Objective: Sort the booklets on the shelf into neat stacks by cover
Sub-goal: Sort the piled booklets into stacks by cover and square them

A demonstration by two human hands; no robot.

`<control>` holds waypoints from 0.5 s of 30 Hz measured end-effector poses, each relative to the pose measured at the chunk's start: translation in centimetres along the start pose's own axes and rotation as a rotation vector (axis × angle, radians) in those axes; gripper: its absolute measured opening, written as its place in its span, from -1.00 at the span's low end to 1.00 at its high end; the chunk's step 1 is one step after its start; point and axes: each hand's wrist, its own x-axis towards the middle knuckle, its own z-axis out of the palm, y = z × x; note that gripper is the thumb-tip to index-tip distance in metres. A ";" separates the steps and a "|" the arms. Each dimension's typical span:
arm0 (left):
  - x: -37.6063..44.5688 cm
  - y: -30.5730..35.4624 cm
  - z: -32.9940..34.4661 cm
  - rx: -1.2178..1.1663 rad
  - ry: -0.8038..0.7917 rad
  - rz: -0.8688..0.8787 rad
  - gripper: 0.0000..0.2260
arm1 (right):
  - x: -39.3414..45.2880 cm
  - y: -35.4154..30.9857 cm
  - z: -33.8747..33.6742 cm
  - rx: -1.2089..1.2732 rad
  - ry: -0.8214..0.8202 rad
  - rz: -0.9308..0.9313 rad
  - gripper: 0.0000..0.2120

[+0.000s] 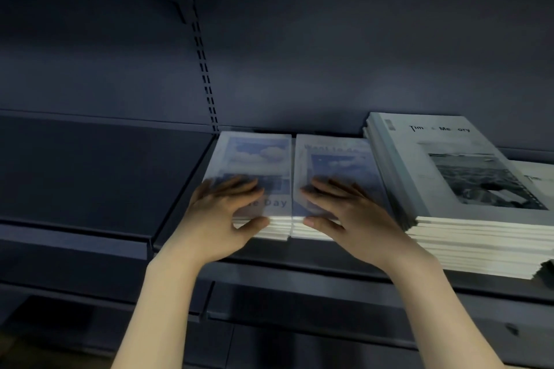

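Note:
Two small stacks of booklets with blue sky covers lie side by side on the dark shelf [299,252]. The left stack [257,156] shows clouds and the word "Day"; the right stack [338,159] shows a different sky picture. My left hand [221,216] rests on the left stack, fingers spread on the cover and thumb against its front edge. In the same way my right hand [350,213] lies on the right stack, thumb at the front edge. Both stacks look blurred.
A taller stack of larger grey booklets [449,189] with a black-and-white photo cover stands to the right, touching the right small stack. Another booklet [539,180] peeks out behind it. The shelf section [90,174] to the left holds nothing. An upright slotted rail [204,69] runs up the back panel.

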 end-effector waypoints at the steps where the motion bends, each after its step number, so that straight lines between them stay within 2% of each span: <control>1: 0.0 -0.1 0.1 -0.010 0.005 0.003 -0.20 | 0.0 0.0 0.0 0.000 0.002 0.000 -0.47; 4: -0.2 -0.4 0.5 -0.015 0.027 0.024 -0.08 | 0.0 0.1 0.0 -0.003 0.003 -0.005 -0.46; 10: -0.2 -0.6 0.8 -0.036 0.063 0.018 -0.10 | -0.3 0.2 -0.1 -0.070 0.004 -0.035 -0.41; 15: 0.2 -0.4 0.7 -0.043 0.046 -0.004 -0.03 | -0.2 0.2 0.4 -0.075 0.017 -0.041 -0.43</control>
